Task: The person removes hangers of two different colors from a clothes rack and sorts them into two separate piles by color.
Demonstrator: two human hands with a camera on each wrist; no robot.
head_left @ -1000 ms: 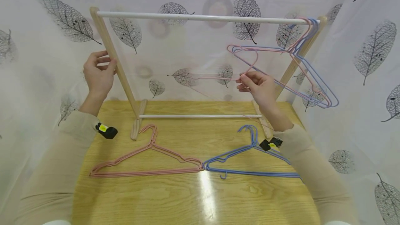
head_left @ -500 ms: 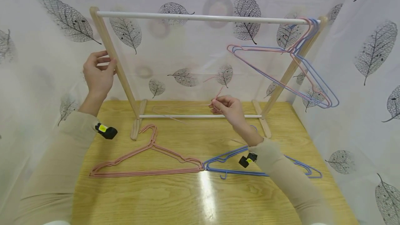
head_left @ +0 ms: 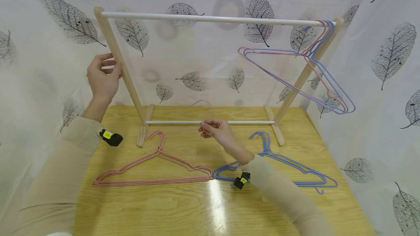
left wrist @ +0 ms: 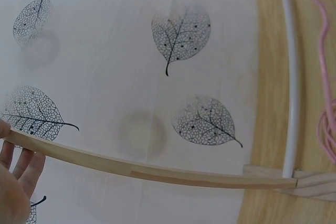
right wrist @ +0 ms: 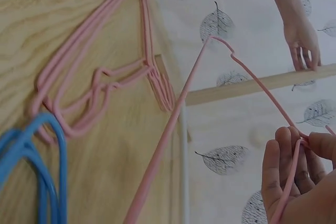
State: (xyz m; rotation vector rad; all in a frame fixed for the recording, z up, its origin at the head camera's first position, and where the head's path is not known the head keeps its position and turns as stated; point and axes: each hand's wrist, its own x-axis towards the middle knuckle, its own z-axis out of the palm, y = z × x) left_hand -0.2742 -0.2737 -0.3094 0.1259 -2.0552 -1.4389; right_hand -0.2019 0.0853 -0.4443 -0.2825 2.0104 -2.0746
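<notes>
Right hand (head_left: 216, 132) has moved left, pinching a pink hanger (right wrist: 167, 135) by its neck (right wrist: 300, 142), seemingly light, springy, best held there; left hand (head_left: 103, 79) grips the post (head_left: 130, 88).

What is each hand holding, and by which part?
The right hand pinches a pink hanger at its neck; the left hand grips the wooden left post around mid-height.
</notes>
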